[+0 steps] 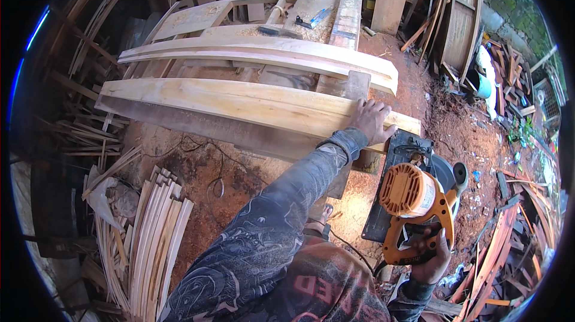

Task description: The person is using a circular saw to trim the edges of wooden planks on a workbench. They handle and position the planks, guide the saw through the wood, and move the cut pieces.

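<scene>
A long pale wooden plank (239, 99) lies across a rough wooden support, running from the far left toward the right. My left hand (369, 120) holds it down near its right end, fingers bent over the wood. My right hand (434, 257) is wrapped round the rear handle of an orange circular saw (413, 191). The saw's black base plate (402, 147) is at the plank's right end; whether the blade touches the wood cannot be made out. A second pale plank (257, 52) lies behind the first.
A hand plane (311, 19) and a dark tool (278, 32) lie among shavings on the boards behind. Stacked wood strips (150, 238) stand at lower left. Offcuts (509, 73) are heaped at right. A power cord (353, 247) trails beside my body over the sawdust-strewn ground.
</scene>
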A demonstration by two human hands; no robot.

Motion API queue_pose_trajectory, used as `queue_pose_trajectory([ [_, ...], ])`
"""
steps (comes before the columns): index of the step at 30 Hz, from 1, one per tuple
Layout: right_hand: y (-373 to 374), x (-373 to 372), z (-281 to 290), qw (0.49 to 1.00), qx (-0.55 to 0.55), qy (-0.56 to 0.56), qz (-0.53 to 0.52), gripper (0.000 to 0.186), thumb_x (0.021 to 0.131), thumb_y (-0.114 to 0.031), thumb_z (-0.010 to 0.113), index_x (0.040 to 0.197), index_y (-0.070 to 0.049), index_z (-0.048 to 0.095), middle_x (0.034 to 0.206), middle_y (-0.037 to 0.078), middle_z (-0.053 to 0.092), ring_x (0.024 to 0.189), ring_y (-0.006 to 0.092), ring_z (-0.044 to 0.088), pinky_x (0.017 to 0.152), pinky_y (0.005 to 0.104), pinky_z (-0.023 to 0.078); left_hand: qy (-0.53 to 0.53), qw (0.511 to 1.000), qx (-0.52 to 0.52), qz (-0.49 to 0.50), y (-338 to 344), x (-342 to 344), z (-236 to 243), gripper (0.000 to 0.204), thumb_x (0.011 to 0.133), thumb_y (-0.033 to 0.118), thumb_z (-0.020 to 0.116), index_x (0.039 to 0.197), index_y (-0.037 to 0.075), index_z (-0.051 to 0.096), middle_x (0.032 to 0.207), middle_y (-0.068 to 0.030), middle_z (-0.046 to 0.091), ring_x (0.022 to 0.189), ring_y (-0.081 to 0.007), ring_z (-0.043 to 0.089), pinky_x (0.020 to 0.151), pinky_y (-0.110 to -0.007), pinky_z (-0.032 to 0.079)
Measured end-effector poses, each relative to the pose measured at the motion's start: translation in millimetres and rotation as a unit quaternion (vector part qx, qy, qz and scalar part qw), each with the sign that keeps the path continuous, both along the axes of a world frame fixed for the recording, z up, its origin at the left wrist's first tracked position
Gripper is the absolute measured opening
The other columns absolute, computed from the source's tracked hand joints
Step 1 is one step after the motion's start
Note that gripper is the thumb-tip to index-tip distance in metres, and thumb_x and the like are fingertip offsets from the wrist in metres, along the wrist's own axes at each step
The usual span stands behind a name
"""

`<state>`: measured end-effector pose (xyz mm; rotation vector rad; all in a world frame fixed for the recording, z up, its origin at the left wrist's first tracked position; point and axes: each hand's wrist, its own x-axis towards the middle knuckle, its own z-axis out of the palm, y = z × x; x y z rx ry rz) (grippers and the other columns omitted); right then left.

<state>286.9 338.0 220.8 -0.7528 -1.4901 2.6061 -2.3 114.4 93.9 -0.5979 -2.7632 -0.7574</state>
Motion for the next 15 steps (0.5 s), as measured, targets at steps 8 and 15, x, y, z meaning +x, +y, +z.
queue_pose_trajectory([
  [8,3.9,1.0,-4.7,1.0,-0.001,0.013,0.012,0.034,0.104,-0.033,0.061,0.123,-0.006,0.061,0.1,0.004,0.067,0.07,0.0115,0.056,0.068,0.0291,0.05,-0.008,1.0,0.006,0.0,0.7,-0.8,-1.5,0.066,0.088,0.052,0.065,0.134,0.004,0.063,0.127,-0.0126,0.062,0.122,-0.0289,0.053,0.116,-0.054,0.026],
  [15,4.7,1.4,-6.1,1.0,-0.01,0.009,0.006,0.034,0.104,-0.033,0.06,0.122,-0.005,0.06,0.1,0.005,0.066,0.072,0.013,0.056,0.069,0.0305,0.049,-0.017,1.0,0.005,-0.002,0.7,-0.5,1.1,0.066,0.088,0.052,0.065,0.134,0.004,0.063,0.128,-0.0128,0.062,0.123,-0.0296,0.052,0.118,-0.055,0.024],
])
